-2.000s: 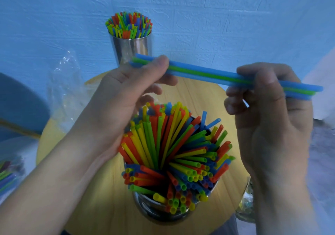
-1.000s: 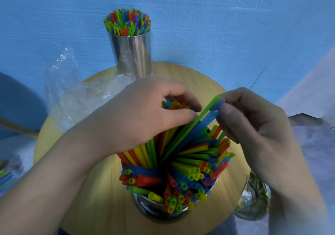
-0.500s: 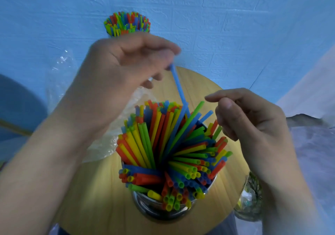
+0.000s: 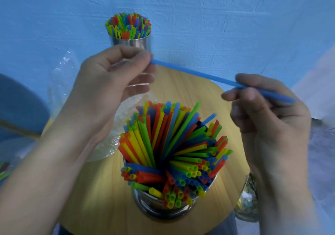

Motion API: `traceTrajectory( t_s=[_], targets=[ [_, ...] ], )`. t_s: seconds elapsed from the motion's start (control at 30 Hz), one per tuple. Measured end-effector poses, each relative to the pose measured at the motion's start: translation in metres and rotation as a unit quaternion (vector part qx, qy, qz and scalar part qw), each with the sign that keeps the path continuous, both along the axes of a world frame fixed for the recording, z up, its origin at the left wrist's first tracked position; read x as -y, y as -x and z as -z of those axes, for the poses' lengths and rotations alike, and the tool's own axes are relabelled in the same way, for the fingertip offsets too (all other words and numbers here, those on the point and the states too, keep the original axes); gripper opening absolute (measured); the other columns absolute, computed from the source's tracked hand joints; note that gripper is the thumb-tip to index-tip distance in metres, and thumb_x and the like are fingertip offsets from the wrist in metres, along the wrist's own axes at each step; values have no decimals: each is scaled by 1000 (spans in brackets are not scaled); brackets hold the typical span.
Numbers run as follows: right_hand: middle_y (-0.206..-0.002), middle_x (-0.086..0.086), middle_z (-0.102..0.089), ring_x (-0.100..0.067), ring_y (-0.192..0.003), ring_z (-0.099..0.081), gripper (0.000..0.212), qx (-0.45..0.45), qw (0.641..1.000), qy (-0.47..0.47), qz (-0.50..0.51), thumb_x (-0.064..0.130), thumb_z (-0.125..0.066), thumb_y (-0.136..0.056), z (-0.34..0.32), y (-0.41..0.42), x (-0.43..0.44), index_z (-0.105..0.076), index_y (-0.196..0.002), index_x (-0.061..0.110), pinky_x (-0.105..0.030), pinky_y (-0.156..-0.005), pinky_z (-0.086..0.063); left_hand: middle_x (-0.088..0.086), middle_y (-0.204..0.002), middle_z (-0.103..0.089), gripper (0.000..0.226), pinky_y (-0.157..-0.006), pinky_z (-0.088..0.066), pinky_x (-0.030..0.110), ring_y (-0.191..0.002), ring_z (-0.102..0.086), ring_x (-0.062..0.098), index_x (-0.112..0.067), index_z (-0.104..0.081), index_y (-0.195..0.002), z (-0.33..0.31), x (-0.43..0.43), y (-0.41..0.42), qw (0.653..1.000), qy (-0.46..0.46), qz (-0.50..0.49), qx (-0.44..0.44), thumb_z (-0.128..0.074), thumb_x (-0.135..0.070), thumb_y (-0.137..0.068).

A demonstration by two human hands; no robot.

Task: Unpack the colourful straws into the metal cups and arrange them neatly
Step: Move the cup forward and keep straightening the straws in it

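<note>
A single blue straw point(image 4: 195, 72) stretches across the middle, above the table. My left hand point(image 4: 112, 82) pinches its left end and my right hand point(image 4: 261, 111) pinches it near its right end. Below them stands a near metal cup point(image 4: 154, 207) crammed with colourful straws point(image 4: 172, 151) that fan out in all directions. A second metal cup point(image 4: 135, 43) at the back holds upright straws point(image 4: 127, 26), and my left hand partly hides its lower wall.
The cups stand on a round wooden table point(image 4: 94, 198) against a blue wall. A clear, crumpled plastic bag point(image 4: 61, 82) lies at the left behind my left arm. A glass jar point(image 4: 248, 204) sits off the table's right edge.
A bundle of blue and green straws went into the near cup. My left hand then pulled one blue straw up out of it, and my right hand has taken its other end.
</note>
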State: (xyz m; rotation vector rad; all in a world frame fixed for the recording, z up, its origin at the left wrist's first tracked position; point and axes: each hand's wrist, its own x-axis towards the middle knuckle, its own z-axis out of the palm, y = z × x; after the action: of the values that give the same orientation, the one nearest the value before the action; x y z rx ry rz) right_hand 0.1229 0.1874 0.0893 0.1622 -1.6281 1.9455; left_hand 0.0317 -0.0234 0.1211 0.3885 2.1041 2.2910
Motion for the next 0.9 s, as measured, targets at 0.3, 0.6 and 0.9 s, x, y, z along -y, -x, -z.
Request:
traceTrajectory(
  t_s=[0.3,0.6,0.9],
  targets=[
    [-64,9,-54,-12,-52,-43,32,-22,997,-23,67,27,-37,-110,-7,-6,-1,-56,-83,26,-24,-51,-32,-9,-110,-77,25,-91,-57,28,-106,-72,10,-34,-71,-115,2,-3,-13,974,133,160,-94,-58,-35,-93],
    [-80,-2,-64,-17,-65,-52,23,59,975,-213,34,24,-75,-90,-3,-11,5,-64,-107,35,-22,-60,-42,-26,-104,-73,10,-87,-50,26,-104,-68,3,-40,-78,-96,4,-6,-23,909,307,159,-231,-70,-39,-90],
    [-98,9,-73,-23,-85,-66,14,71,953,-292,44,35,-68,-97,1,-11,4,-78,-87,34,-35,-67,-49,-19,-94,-70,25,-80,-55,31,-90,-69,6,-37,-63,-89,4,-8,-22,915,332,132,-188,-76,-57,-80]
  ],
)
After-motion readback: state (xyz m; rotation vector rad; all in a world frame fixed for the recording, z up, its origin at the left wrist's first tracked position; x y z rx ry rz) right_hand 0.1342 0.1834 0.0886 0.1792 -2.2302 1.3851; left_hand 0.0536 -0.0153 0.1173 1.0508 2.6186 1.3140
